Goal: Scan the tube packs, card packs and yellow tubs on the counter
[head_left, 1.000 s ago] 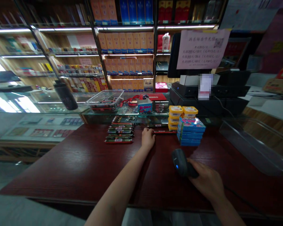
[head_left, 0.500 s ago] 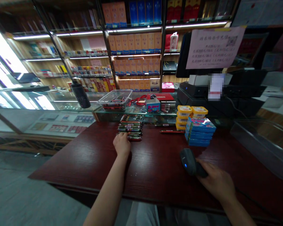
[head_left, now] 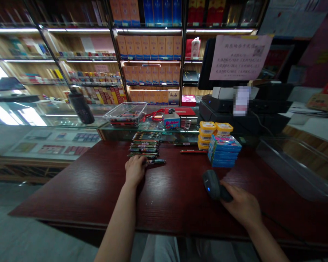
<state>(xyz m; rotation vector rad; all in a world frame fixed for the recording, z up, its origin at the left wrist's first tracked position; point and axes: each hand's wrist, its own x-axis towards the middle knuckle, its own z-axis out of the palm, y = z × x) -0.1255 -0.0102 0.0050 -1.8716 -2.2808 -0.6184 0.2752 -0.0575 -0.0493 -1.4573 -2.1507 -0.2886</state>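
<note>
One slim dark, pale-marked packet in left fingers; black scanner in right fingers.

Table: wood-grained, smooth, glossy. Scanner: matt plastic. Slim packets: shiny, plastic-like wrapping. Bin: smooth, clear plastic. Notice: matt paper.

my right fingers wrap the handle of a dark handheld scanner, its rounded head angled up and leftward, a small blue light glowing. my left fingers hold the left end of a slim packet, dark and glossy, lying crosswise just nearer me than a row of similar packets.
</note>
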